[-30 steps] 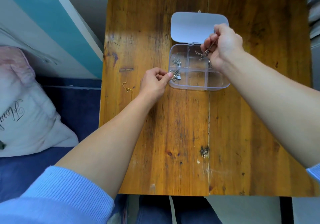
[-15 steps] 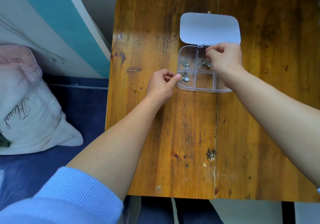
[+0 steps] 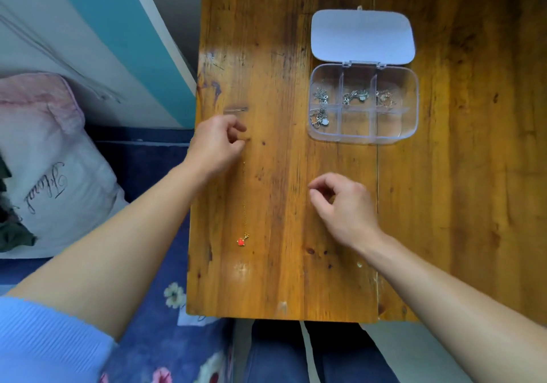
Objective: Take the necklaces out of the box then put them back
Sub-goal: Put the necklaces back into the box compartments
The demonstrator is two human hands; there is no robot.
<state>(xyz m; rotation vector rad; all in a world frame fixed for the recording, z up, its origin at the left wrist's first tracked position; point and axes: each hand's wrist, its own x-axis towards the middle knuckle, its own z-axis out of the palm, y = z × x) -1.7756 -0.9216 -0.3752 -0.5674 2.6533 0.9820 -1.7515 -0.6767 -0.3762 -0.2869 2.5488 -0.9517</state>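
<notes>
Box (image 3: 363,134) of clear plastic stands open on the far right part of the wooden table (image 3: 473,205), its lid (image 3: 361,36) lying flat behind it. It has six compartments. Three far ones hold one small heap of chain each, and the near left one holds another heap; the other two near ones look empty.

Left hand (image 3: 213,145) is over the left part of the table, fingers curled together; it seems to pinch the top end of a thin gold necklace (image 3: 244,205), but blur hides the contact. The chain runs straight toward the near edge and ends in a red pendant (image 3: 241,241). Right hand (image 3: 343,205) hovers near the middle, loosely curled, holding nothing visible.
</notes>
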